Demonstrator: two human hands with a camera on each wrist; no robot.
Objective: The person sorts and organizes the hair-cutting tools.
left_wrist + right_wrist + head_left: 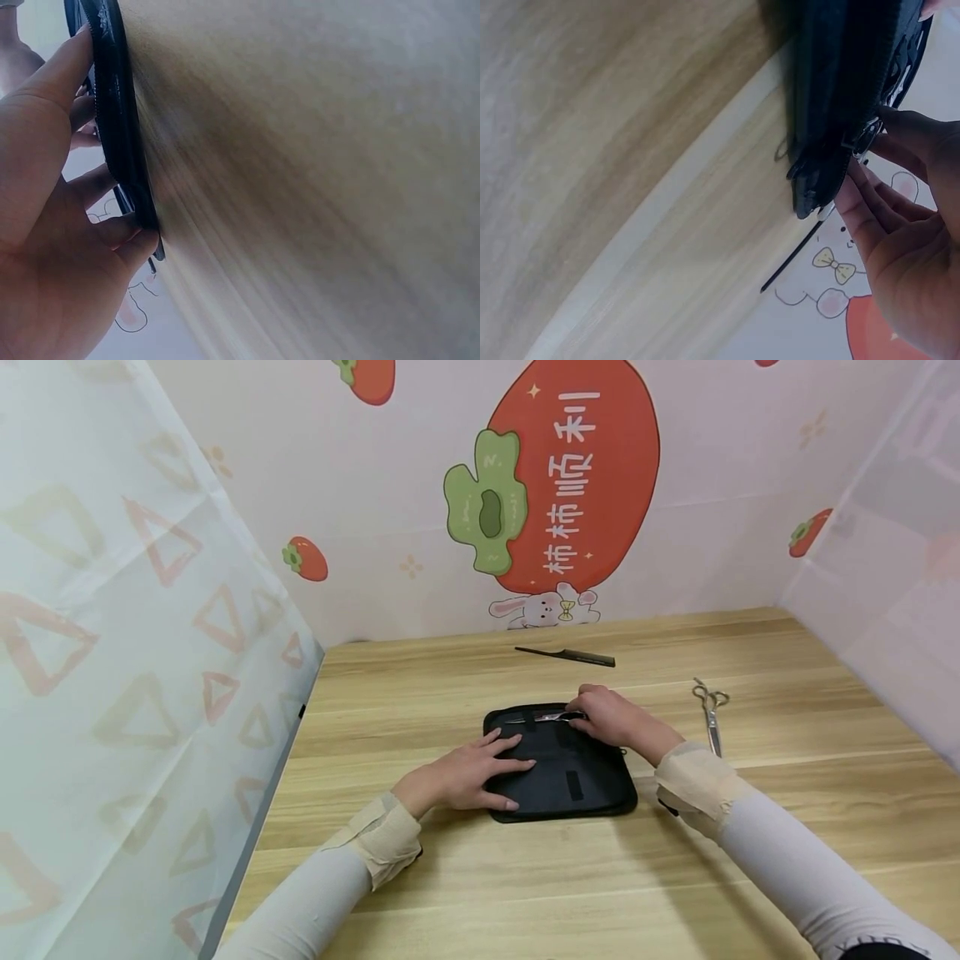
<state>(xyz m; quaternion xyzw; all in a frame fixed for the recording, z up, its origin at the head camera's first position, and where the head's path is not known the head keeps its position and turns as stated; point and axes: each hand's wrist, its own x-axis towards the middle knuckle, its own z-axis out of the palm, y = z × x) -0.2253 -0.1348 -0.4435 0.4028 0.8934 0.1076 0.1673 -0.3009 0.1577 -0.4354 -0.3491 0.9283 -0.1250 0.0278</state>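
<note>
A black zip case [540, 789] lies flat on the wooden table, its dark inner side facing up. Along its far edge is a pair of silver scissors [551, 717], the blades passing under a small black strap. My right hand [611, 722] pinches the scissors' handle end at the case's far right corner; the fingers partly hide the finger rings. Spread over the left part of the case, my left hand [467, 774] rests with fingers extended. The left wrist view shows its fingers along the zipped edge [116, 112].
Behind the case lies a black tail comb [588, 657]. A second pair of silver scissors [711, 714] is on the table to the right, partly hidden by my right wrist. Printed cloth walls [397, 510] close off the table's back and sides.
</note>
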